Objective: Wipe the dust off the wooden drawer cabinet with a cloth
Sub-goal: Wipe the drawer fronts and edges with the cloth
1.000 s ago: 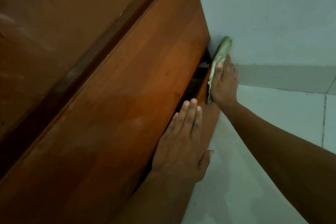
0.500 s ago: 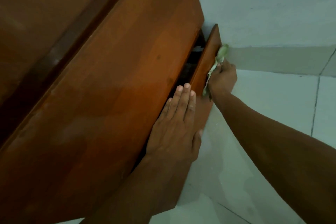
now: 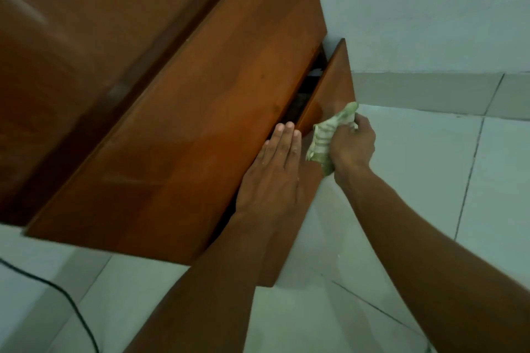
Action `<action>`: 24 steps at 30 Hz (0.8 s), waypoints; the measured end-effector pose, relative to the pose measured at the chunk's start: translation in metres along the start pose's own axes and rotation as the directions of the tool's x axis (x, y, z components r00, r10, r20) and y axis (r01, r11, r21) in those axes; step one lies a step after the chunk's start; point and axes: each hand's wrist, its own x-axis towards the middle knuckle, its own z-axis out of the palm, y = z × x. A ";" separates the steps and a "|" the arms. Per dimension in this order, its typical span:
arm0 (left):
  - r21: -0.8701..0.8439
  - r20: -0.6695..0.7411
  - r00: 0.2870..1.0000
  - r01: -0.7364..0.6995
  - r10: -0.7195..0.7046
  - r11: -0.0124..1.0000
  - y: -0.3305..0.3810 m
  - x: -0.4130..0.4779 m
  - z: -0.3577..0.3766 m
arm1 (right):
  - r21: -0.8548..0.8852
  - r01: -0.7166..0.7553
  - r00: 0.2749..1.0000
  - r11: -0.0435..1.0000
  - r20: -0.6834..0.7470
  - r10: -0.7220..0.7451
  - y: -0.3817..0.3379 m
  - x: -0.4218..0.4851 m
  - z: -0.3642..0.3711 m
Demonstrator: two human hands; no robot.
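At centre frame the left hand (image 3: 272,178) lies flat, fingers straight, across the open drawer front (image 3: 329,89) of the wooden cabinet (image 3: 200,123), probably to steady it. Just right, the right hand (image 3: 351,143) clutches the bunched striped cloth (image 3: 324,135), which sticks out of the fist against that front.

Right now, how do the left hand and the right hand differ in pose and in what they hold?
The left hand lies flat, fingers straight; the right hand is curled. The left hand holds nothing; the right hand grips a green cloth. Both are at the open drawer.
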 end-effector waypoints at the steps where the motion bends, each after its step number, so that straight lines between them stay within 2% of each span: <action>1: 0.008 0.008 1.000 0.007 -0.007 1.000 -0.002 -0.012 0.000 | -0.012 0.067 0.998 0.998 -0.009 -0.067 0.009 -0.019 -0.005; 4: 0.087 0.018 0.996 -0.088 0.086 0.992 -0.016 -0.069 0.000 | 0.009 0.199 0.980 0.980 0.014 -0.199 0.047 -0.080 -0.013; 7: 0.049 0.068 0.968 -0.246 0.242 0.968 -0.040 -0.133 -0.004 | 0.061 0.258 0.963 0.964 0.062 -0.261 0.079 -0.150 -0.014; 10: -0.029 0.094 0.970 -0.223 0.224 0.974 -0.046 -0.169 -0.004 | 0.069 0.344 0.919 0.936 0.181 -0.351 0.113 -0.211 -0.009; 12: -0.126 0.111 0.985 -0.114 0.129 0.985 -0.042 -0.180 -0.003 | 0.048 0.437 0.865 0.898 0.253 -0.434 0.135 -0.233 -0.007; 14: -0.179 0.166 0.983 -0.054 0.084 0.982 -0.040 -0.184 -0.004 | 0.008 0.573 0.776 0.819 0.317 -0.546 0.152 -0.234 -0.008; 17: -0.187 0.167 0.979 -0.084 0.116 0.979 -0.036 -0.178 -0.005 | -0.051 0.743 0.636 0.667 0.364 -0.681 0.155 -0.211 -0.013; 20: -0.206 0.116 0.978 -0.146 0.173 0.968 -0.032 -0.151 -0.009 | -0.085 0.819 0.556 0.567 0.360 -0.749 0.150 -0.180 -0.011; 21: -0.207 0.112 0.977 -0.154 0.180 0.966 -0.030 -0.136 -0.009 | -0.092 0.817 0.561 0.569 0.358 -0.747 0.148 -0.169 -0.010; 24: -0.225 0.107 0.985 -0.110 0.137 0.968 -0.022 -0.097 -0.007 | -0.094 0.709 0.676 0.699 0.373 -0.635 0.135 -0.137 -0.004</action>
